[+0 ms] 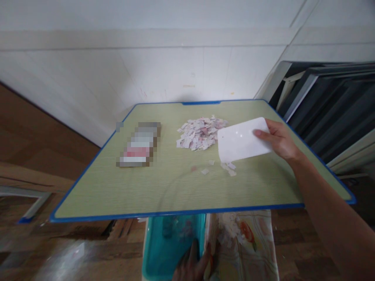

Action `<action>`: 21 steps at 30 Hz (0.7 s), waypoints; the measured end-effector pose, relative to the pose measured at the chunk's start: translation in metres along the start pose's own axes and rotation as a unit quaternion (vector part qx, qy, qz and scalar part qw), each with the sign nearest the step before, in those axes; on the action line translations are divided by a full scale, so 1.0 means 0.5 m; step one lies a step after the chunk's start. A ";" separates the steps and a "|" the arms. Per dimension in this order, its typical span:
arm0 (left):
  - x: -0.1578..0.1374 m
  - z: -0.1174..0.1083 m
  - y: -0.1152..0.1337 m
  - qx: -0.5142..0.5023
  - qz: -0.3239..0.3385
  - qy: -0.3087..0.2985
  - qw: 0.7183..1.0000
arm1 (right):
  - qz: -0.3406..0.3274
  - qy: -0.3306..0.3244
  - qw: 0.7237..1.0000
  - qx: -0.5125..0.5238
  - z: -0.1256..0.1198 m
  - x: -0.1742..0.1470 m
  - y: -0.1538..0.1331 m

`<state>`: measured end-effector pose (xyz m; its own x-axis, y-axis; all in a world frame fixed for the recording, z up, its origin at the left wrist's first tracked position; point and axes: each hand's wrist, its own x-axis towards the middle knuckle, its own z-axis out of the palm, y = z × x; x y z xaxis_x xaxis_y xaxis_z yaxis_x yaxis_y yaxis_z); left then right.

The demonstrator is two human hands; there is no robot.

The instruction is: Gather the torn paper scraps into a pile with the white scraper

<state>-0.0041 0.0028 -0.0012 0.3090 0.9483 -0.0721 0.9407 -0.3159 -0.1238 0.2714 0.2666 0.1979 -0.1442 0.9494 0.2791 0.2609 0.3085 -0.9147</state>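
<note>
My right hand (281, 138) is closed on a flat white plastic sheet (243, 141) with rounded corners and a small hole, thumb on top. The sheet is tilted above the table, just right of a heap of torn paper scraps (200, 132). A few loose scraps (230, 168) lie below its lower edge. Down in front of the table, my left hand (190, 265) grips the right rim of a teal tray (155, 257), fingers on the inside and thumb on the outside. Some dim, indistinct things lie in the tray.
The pale green table (111, 191) has a blue edge. A pixelated item (139, 144) lies on its left part. Patterned cloth (243, 249) with paper scraps is beside the tray. Dark panels (336, 101) lean at the right; a white wall (164, 70) stands behind.
</note>
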 end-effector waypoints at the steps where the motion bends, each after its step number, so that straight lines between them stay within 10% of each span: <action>1: 0.000 0.000 -0.001 -0.001 0.006 0.005 1.000 | 0.009 -0.003 1.000 0.003 -0.005 0.000 0.000; 21: -0.001 0.015 -0.006 -0.027 0.029 -0.025 0.999 | -0.074 0.072 0.993 -0.064 0.007 0.018 0.043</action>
<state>-0.0079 0.0028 -0.0082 0.3576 0.9251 -0.1279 0.9277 -0.3676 -0.0650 0.2724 0.2815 0.1796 -0.0534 0.8891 0.4546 0.3682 0.4407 -0.8187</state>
